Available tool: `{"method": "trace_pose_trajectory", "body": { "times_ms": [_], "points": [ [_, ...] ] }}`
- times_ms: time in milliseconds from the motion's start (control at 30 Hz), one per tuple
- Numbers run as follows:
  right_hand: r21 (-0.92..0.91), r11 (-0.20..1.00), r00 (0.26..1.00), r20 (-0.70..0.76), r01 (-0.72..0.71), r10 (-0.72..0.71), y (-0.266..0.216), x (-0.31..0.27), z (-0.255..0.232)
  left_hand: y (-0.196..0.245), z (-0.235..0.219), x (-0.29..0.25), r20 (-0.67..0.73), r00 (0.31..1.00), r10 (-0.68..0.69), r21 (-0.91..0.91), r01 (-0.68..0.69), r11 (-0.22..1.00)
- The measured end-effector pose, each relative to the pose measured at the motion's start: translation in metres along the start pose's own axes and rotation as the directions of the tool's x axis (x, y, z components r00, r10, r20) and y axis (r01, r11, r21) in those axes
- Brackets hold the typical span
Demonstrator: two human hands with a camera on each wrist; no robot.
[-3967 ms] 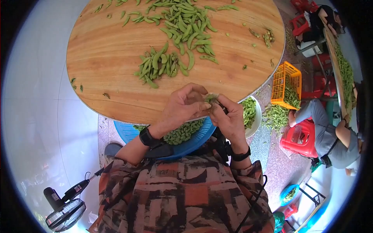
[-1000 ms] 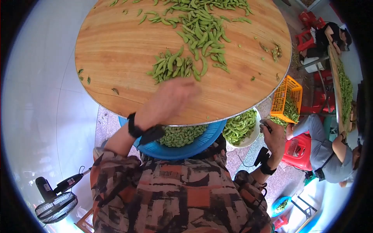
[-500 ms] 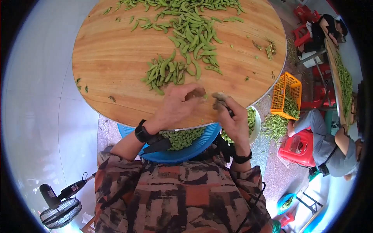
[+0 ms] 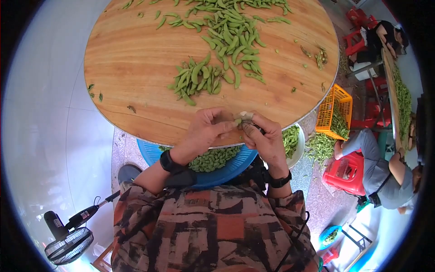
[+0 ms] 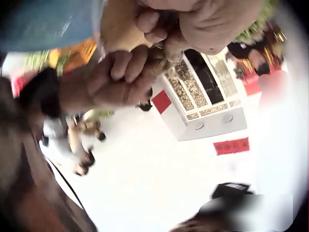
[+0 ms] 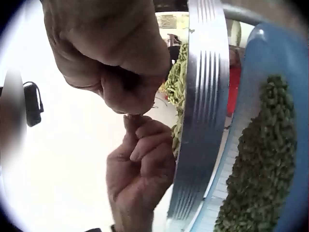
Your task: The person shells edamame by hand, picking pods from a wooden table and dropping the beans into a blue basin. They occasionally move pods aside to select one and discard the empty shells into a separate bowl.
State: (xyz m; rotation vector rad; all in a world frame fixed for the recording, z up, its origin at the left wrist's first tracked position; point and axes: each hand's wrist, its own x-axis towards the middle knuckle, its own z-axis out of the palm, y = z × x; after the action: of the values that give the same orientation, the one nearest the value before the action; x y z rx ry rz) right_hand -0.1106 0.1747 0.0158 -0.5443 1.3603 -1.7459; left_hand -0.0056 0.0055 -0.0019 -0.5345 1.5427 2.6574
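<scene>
The left hand (image 4: 204, 131) pinches a small green pod (image 4: 238, 121) between thumb and fingers, above the near edge of the wooden table (image 4: 136, 99). Curled fingers of the right hand (image 4: 267, 140) meet it from the other side, gripping a small dark object (image 4: 260, 130). Something pale shows at the right fingertips; what it is I cannot tell. Both wrist views show the left hand (image 5: 207, 24) (image 6: 145, 169) and right hand (image 5: 111, 82) (image 6: 111, 48) meeting at their fingertips. A small heap of green pods (image 4: 197, 79) lies just beyond the hands.
Under the table edge, a blue basin (image 4: 147, 152) holds loose green beans. A white bowl (image 4: 301, 145) of pods stands right of it. Farther right are an orange crate (image 4: 324, 111), a red stool (image 4: 340, 174) and seated people. More pods (image 4: 231, 36) cover the table's far side.
The left hand has come back from the pod heap, and the right hand has risen from beside the white bowl. Since half a second ago the gap between their fingertips has closed.
</scene>
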Motion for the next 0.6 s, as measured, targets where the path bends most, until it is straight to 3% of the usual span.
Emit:
{"method": "trace_pose_trajectory", "body": {
  "times_ms": [33, 100, 133, 200, 233, 267, 300, 433, 500, 533, 600],
  "points": [
    [0.001, 1.000, 1.000, 0.000, -0.002, 0.002, 0.000, 0.000, -0.003, 0.001, 0.003, -0.002, -0.001, 1.000, -0.002, -0.001, 0.002, 1.000],
    [0.137, 0.990, 0.994, 0.102, -0.042, 0.028, -0.001, -0.001, -0.006, 0.004, 0.013, -0.010, 0.061, 0.993, -0.100, -0.393, 0.115, 0.912],
    [0.137, 0.990, 0.994, 0.105, -0.044, 0.030, -0.003, -0.001, -0.003, 0.003, 0.013, -0.011, 0.058, 0.993, -0.099, -0.394, 0.114, 0.912],
    [-0.106, 0.992, 0.997, 0.046, 0.069, -0.065, -0.008, -0.004, 0.006, 0.001, 0.012, -0.015, 0.081, 0.992, -0.098, -0.418, 0.123, 0.900],
    [-0.105, 0.992, 0.997, 0.047, 0.067, -0.063, -0.005, -0.003, 0.008, 0.002, 0.011, -0.016, 0.079, 0.992, -0.099, -0.419, 0.123, 0.900],
    [-0.390, 0.884, 0.965, 0.049, 0.257, -0.259, -0.001, -0.002, 0.010, 0.004, 0.009, -0.017, 0.048, 0.997, -0.058, -0.223, 0.068, 0.973],
    [-0.635, 0.661, 0.893, 0.107, 0.400, -0.437, 0.001, -0.001, 0.012, 0.007, 0.009, -0.018, 0.027, 1.000, -0.011, -0.014, 0.011, 1.000],
    [-0.649, 0.675, 0.913, 0.079, 0.351, -0.400, -0.008, -0.008, 0.027, 0.014, 0.017, -0.024, -0.059, 0.998, -0.027, 0.160, 0.036, 0.986],
    [-0.632, 0.725, 0.944, 0.035, 0.275, -0.327, -0.011, -0.010, 0.028, 0.013, 0.013, -0.026, -0.028, 0.988, 0.150, 0.564, -0.108, 0.819],
    [-0.634, 0.723, 0.944, 0.035, 0.275, -0.329, -0.011, -0.011, 0.028, 0.013, 0.012, -0.027, -0.026, 0.988, 0.152, 0.563, -0.111, 0.819],
    [-0.705, 0.651, 0.942, 0.076, 0.282, -0.326, -0.008, -0.011, 0.028, 0.014, 0.010, -0.029, 0.137, 0.923, 0.361, 0.844, -0.299, 0.444]
  ]
}}
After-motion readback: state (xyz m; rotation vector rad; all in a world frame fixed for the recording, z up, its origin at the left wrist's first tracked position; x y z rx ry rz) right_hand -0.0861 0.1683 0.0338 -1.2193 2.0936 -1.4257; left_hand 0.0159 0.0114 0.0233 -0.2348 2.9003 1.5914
